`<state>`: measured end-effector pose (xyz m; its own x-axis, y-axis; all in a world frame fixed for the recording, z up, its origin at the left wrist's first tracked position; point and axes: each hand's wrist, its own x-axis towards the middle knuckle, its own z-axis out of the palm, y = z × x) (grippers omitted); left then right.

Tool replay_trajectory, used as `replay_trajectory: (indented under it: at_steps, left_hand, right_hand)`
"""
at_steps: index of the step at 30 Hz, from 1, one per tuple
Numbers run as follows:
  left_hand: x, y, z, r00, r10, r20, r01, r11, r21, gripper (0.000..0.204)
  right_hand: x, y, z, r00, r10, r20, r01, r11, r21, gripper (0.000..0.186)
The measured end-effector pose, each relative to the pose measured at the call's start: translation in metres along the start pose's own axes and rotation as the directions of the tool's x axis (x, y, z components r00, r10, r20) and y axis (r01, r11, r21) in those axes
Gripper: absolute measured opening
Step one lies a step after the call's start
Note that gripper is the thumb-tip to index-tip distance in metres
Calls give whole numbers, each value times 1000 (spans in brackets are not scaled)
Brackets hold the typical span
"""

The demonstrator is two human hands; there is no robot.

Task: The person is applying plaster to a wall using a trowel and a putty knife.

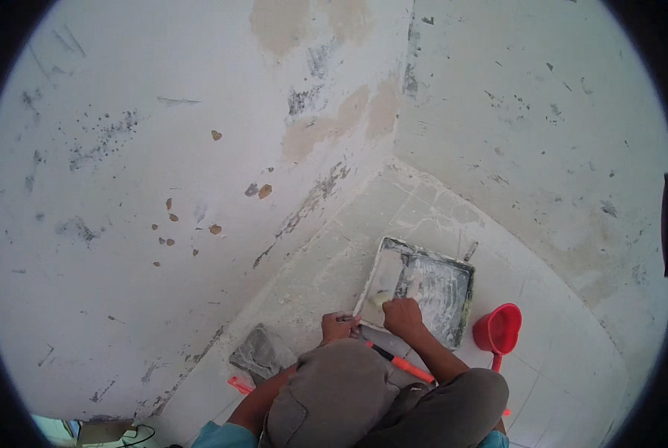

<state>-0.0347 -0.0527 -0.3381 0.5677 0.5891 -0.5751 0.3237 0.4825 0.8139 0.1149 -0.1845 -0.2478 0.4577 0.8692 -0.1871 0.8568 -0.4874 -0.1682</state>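
A square black tray (440, 287), smeared with white putty, lies on the floor in front of my knees. My left hand (338, 327) is closed at its near left corner, fingers on the rim. Over the tray's near left part my right hand (403, 316) makes a fist. Something pale shows beside that fist, but its kind is hidden. Between my hands and my knees lies a tool with a black and orange handle (411, 368); its working end cannot be made out.
A red dipper (498, 328) stands right of the tray. To the left are a dark grey flat piece (258, 349) and a red object (240, 384). Two patchy, chipped walls (199, 89) meet beyond the tray, above a putty-stained tiled floor (334, 246).
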Motion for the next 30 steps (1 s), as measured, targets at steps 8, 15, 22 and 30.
replay_trajectory:
  at_steps: [8,15,22,30]
  left_hand:
    - [7,-4,-4,998,54,-24,-49,985,163,26]
    - [11,-15,2,988,151,-21,-145,973,182,27]
    - [14,-24,6,989,135,-57,-118,964,240,40]
    - [17,-27,5,976,215,-37,-183,899,399,49]
  right_hand:
    - [-14,-5,-16,1000,-19,20,19,999,-27,16]
    - [-23,4,22,989,-141,-39,140,990,-23,15]
    - [-31,2,17,996,-77,36,78,996,-35,13]
    - [-29,5,19,994,-51,99,54,998,-28,18]
